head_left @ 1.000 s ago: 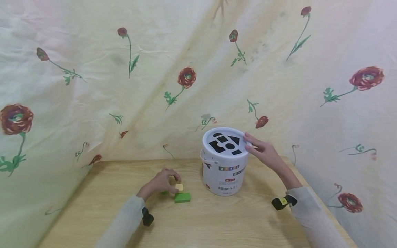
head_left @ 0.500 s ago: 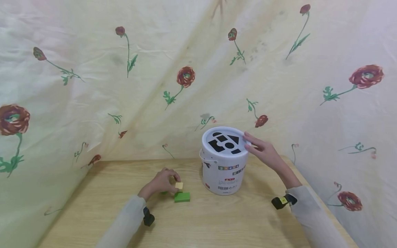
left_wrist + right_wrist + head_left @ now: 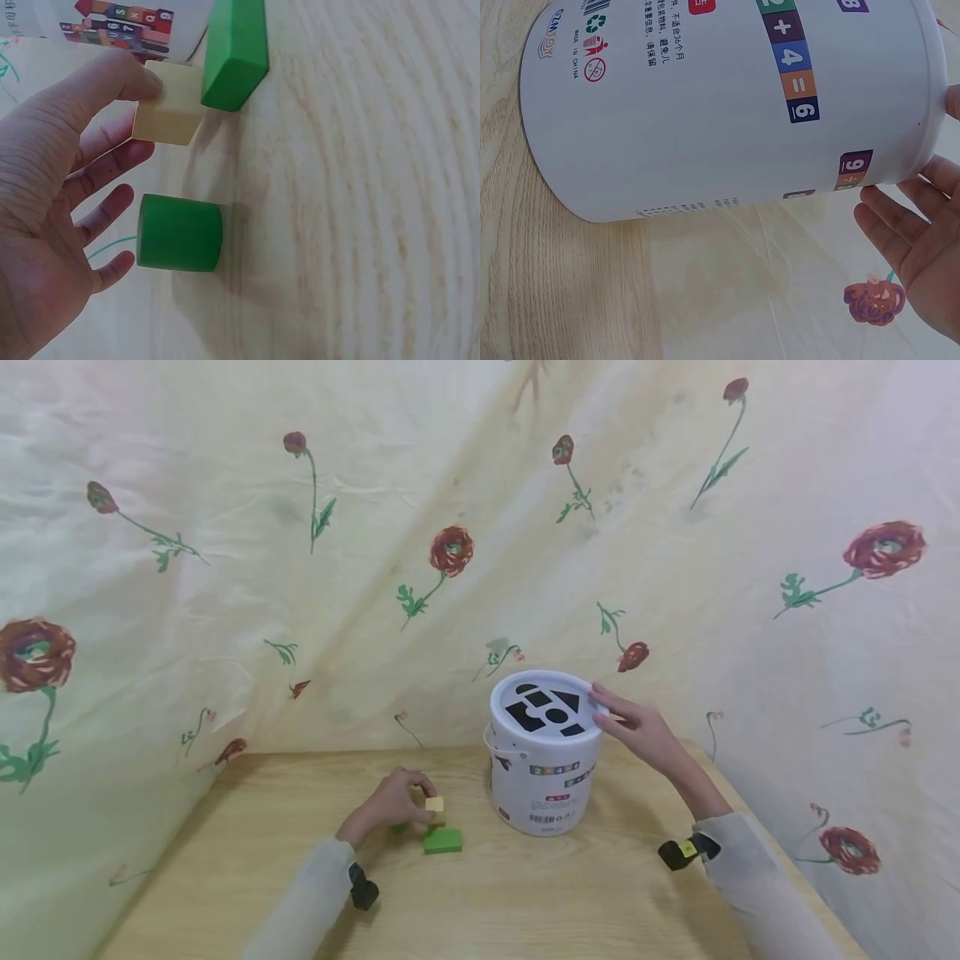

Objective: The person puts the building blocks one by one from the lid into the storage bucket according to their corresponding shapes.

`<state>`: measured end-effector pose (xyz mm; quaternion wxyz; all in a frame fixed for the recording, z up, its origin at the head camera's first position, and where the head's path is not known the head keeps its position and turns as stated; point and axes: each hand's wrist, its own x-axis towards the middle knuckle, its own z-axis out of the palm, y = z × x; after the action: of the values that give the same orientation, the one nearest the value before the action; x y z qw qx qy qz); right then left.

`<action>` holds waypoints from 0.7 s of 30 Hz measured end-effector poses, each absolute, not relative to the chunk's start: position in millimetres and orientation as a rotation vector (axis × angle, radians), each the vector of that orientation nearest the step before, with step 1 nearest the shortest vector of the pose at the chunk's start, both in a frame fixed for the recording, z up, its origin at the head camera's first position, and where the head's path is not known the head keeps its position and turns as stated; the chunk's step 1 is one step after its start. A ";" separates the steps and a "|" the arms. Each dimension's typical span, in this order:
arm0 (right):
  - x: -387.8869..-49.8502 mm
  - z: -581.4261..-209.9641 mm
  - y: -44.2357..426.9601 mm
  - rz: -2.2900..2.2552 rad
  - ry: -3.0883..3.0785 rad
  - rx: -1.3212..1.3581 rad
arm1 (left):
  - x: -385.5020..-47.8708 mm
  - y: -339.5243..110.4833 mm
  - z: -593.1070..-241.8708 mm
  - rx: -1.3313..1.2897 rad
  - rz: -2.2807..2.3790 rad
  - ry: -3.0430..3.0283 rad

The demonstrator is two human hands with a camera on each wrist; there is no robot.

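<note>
My left hand (image 3: 396,800) pinches a pale wooden cube (image 3: 171,105) between its thumb and fingers, close to a flat green block (image 3: 442,841) on the table. Near the outer fingers in the left wrist view stands a green cylinder block (image 3: 180,234), mostly hidden behind the hand in the head view. A white toy bucket (image 3: 536,793) stands upright to the right of the blocks, its lid (image 3: 510,727) showing black shaped cut-outs. On the lid's right rim rests my right hand (image 3: 641,731); its fingers (image 3: 892,217) lie fairly straight along the bucket's upper side.
The wooden table (image 3: 480,902) reaches back to a flowered cloth (image 3: 360,610) that hangs behind it and at both sides. The bucket's thin handle (image 3: 504,750) hangs on its left side. Each wrist wears a black camera (image 3: 365,889).
The pale cube sits slightly higher relative to the green block, with the left hand still pinching it. My right hand and the bucket have stayed in place; the head view has shifted a little.
</note>
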<state>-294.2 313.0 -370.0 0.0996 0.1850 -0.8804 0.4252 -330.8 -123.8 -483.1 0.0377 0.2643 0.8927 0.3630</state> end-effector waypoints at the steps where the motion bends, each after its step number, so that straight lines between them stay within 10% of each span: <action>1: -294.1 -370.4 313.1 1.259 -2.603 0.543 | -330.8 -124.3 -481.4 0.818 1.129 2.730; 21: -293.6 -371.6 314.5 1.269 -2.601 0.556 | -338.9 -103.5 -381.4 0.896 1.347 2.858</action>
<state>-293.6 314.5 -371.6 0.0974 0.1877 -0.8784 0.4286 -338.9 -103.5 -381.4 -0.0711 0.2722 0.8680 0.4091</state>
